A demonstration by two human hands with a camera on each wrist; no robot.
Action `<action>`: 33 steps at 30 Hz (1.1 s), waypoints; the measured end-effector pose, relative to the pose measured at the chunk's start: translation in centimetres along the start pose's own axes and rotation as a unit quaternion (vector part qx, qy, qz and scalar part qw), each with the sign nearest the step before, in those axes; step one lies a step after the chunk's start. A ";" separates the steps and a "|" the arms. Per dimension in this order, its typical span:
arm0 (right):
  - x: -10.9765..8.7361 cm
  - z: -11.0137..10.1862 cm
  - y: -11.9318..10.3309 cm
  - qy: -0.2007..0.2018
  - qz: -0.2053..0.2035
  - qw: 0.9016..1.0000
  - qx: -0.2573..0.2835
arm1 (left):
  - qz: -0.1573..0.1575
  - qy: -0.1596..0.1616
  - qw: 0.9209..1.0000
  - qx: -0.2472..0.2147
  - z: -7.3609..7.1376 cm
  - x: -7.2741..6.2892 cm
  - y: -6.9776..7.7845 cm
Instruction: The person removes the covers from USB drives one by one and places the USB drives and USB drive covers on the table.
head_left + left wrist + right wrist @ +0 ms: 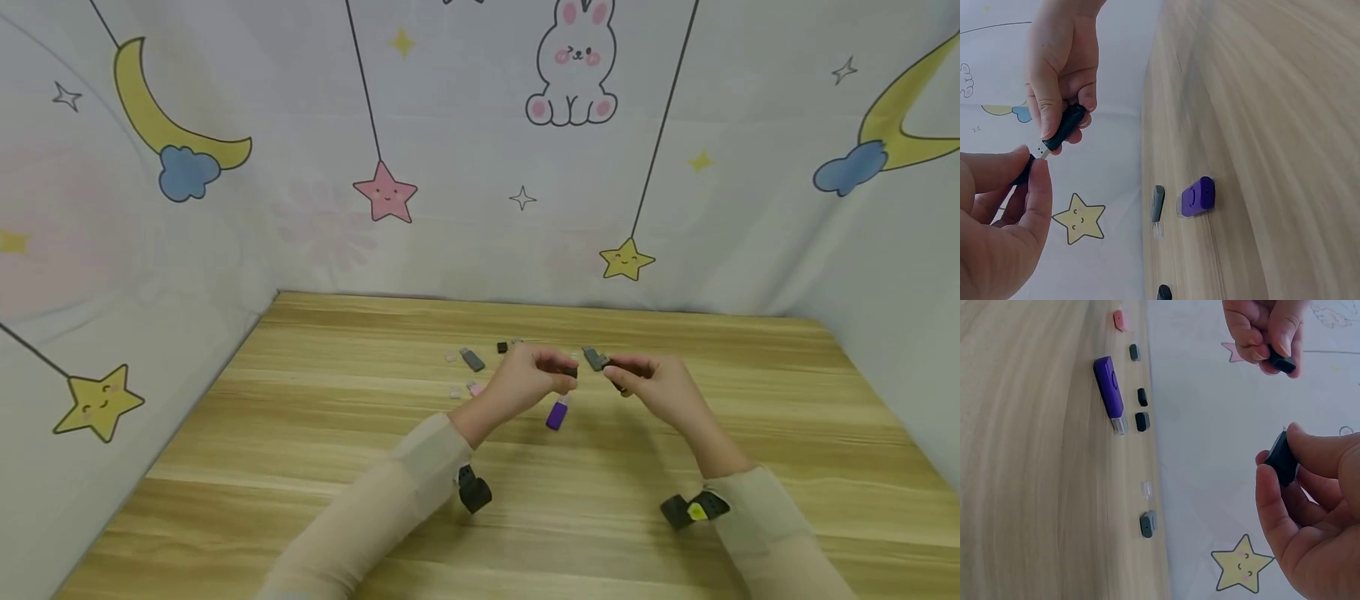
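Note:
Above the table, my left hand point(523, 375) pinches a small black cap point(1282, 362) between thumb and fingers, with its hollow end showing in the right wrist view. Facing it, my right hand point(654, 385) grips a black USB stick point(1066, 127) by its body. The metal plug point(1042, 150) sticks out toward the cap; in the left wrist view its tip overlaps the left fingertips, while the head view shows a gap between the hands. Below them on the table lies a purple USB stick point(556, 415).
Grey USB sticks lie at the back left point(472, 359) and behind the right hand point(592, 358). A small black piece point(502, 347), a pink USB stick point(475, 389) and clear caps point(454, 392) are left of centre. A printed cloth point(465, 250) hangs behind the wooden table point(750, 400).

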State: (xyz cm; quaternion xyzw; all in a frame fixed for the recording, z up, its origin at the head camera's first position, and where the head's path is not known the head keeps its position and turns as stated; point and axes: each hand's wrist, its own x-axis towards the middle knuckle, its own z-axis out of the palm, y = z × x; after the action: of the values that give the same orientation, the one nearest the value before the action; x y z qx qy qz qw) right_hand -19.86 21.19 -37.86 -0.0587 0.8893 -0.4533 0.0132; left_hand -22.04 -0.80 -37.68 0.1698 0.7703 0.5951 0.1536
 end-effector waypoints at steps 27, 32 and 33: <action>2.5 -0.4 3.3 -0.042 0.023 0.997 0.064 | -0.011 0.019 0.999 0.039 2.0 4.9 -2.0; 2.8 -0.3 3.7 -0.043 0.040 0.996 0.064 | -0.019 0.016 0.999 0.041 2.3 5.4 -2.5; 2.8 -0.3 3.7 -0.043 0.041 0.996 0.064 | -0.020 0.016 0.999 0.041 2.4 5.5 -2.6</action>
State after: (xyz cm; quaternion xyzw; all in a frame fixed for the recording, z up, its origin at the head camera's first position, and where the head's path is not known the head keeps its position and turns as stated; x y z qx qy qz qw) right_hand -23.05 23.29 -40.63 -0.0405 0.8588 -0.5053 0.0742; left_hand -26.09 3.06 -40.95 0.1505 0.7997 0.5625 0.1462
